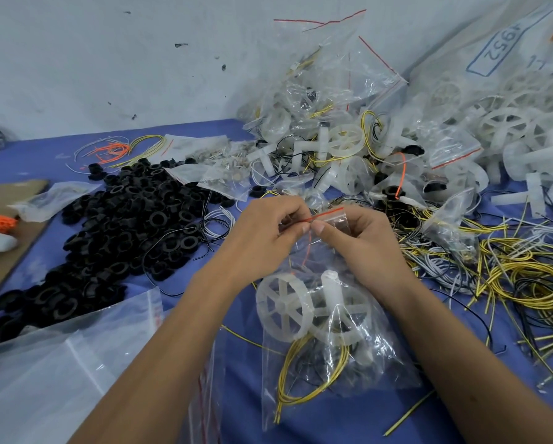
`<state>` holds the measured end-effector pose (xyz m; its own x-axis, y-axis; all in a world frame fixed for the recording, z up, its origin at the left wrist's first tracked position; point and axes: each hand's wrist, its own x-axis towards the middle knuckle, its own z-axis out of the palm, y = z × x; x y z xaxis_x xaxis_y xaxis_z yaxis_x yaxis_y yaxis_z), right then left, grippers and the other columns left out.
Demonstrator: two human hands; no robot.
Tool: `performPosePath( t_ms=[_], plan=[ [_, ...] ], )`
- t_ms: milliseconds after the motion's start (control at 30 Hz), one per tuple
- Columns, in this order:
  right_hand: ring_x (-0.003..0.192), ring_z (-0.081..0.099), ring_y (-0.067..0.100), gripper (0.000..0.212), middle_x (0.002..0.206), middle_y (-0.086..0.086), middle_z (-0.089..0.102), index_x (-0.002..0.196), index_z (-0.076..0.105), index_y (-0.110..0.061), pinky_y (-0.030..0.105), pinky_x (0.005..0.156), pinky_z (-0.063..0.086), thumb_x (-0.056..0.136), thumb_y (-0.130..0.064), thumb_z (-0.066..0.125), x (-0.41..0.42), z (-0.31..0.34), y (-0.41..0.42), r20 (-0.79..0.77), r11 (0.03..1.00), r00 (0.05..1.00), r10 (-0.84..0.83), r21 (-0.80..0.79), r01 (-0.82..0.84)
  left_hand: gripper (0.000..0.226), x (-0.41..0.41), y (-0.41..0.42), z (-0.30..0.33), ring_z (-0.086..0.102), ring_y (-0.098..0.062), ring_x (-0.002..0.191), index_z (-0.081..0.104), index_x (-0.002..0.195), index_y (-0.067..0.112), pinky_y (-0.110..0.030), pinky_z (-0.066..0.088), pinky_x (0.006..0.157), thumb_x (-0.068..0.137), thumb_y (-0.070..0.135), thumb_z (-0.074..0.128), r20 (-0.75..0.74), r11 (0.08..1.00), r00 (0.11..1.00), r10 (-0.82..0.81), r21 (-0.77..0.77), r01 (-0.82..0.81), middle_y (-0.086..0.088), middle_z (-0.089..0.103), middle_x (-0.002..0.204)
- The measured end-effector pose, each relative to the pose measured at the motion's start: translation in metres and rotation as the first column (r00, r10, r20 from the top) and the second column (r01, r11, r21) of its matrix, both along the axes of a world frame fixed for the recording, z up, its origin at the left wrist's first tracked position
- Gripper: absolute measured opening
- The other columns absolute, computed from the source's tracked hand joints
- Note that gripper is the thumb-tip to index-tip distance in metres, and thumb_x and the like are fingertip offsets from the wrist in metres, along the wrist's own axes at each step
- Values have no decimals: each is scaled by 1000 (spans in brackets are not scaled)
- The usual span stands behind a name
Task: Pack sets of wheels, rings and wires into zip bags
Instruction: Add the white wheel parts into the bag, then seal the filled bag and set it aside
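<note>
A clear zip bag [377,366] hangs over the blue table between my hands. It holds white spoked wheels [283,307], yellow wire [304,376] and some dark parts. My left hand [265,235] and my right hand [361,238] both pinch the bag's red zip strip [328,214] at the top, thumbs nearly touching. A heap of black rings [124,225] lies to the left. Loose yellow, white and black wires [518,280] spread on the right.
Filled zip bags [326,100] pile up at the back centre. Loose white wheels [525,133] fill the back right. Empty zip bags [60,373] lie at the front left. Cardboard [9,193] with orange parts sits at the left edge. Orange and yellow wires [118,150] lie far left.
</note>
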<state>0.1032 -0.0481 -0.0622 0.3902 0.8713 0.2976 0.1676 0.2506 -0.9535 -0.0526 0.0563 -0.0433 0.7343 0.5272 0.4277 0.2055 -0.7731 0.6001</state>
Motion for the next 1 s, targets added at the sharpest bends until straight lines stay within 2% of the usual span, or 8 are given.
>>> performPosePath(
  t_ms=[167,233,333,467,533,633,800,1000],
  plan=[
    [69,66,19,5,82,10,76,91,77,-7,28,68,53,92,-7,73,2,3,-1,1,999,999,-52,4,52,8,-4,7,0,59,-13,72,70,86,16,-37,52,71,92,19,73,14,998,1000,25,-61,-24,8,64,75],
    [70,67,16,4,82,11,76,90,77,-8,26,68,52,92,-7,73,2,3,-1,-11,998,997,-70,6,70,8,-5,9,0,60,-18,73,70,86,13,-39,51,71,92,17,74,6,997,999,34,-75,-34,6,65,74],
    [68,65,10,6,79,9,76,88,77,-7,22,64,51,92,-7,72,1,3,-1,-14,998,998,-61,-9,61,9,-5,8,2,58,-12,71,70,84,14,-34,50,69,91,17,75,-11,998,999,47,-27,-48,10,63,72],
    [77,71,23,8,86,16,77,94,76,-1,40,76,58,89,-6,74,2,3,-2,-74,998,997,-27,-54,24,6,-1,3,2,57,-5,68,72,85,16,-22,43,66,91,18,75,-31,998,998,53,17,-52,13,63,71],
    [75,71,22,9,85,16,77,94,77,0,38,73,58,89,-7,75,2,3,-2,-64,998,997,-30,-60,26,5,-2,3,2,57,-3,67,74,87,15,-20,43,66,91,18,76,-32,998,998,61,-26,-62,12,65,72],
    [66,69,13,8,77,10,76,92,77,0,26,64,54,89,-7,75,2,4,-2,-57,997,997,-47,-65,43,7,-6,7,2,55,-4,65,72,86,15,-23,44,68,91,17,76,-39,994,996,78,-77,-81,12,63,71],
    [82,75,35,6,84,15,78,91,77,0,44,76,60,88,-5,75,1,3,-1,-79,996,995,-68,-67,63,11,-6,6,1,55,-10,65,69,83,17,-26,44,66,92,17,75,-74,996,993,89,-10,-90,11,62,69],
    [72,73,22,6,81,14,78,90,76,-1,39,72,59,89,-8,75,1,3,-1,-93,991,991,-102,-92,93,9,-10,10,2,59,-5,67,72,83,19,-19,44,68,90,16,77,-64,991,992,108,-76,-113,12,66,71]
  ],
)
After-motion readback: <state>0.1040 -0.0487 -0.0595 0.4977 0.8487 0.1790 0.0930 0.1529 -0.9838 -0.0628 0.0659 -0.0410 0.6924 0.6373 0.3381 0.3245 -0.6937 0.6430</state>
